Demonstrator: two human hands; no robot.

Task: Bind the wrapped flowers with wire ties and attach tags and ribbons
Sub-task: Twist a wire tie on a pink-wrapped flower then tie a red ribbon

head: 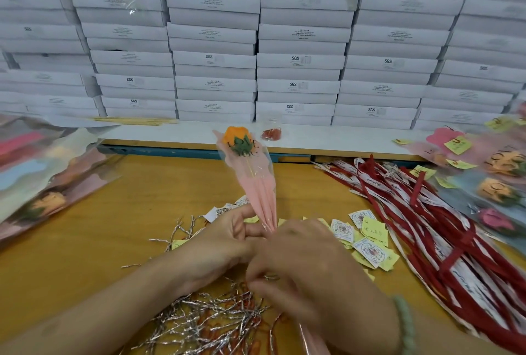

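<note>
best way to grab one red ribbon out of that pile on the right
Pinch a far end of the ribbons, where single strips fan apart on the table, coming from above. Nearer the middle they overlap and cross, so one would likely drag others.

Packing workshop: flat white cardboard boxes (299, 61) stacked wall-high behind a yellow wooden counter (99, 212) carrying bulk silver wire ties (205, 317), red-and-white ribbons (421, 212) and printed paper tags (367, 243).
</note>
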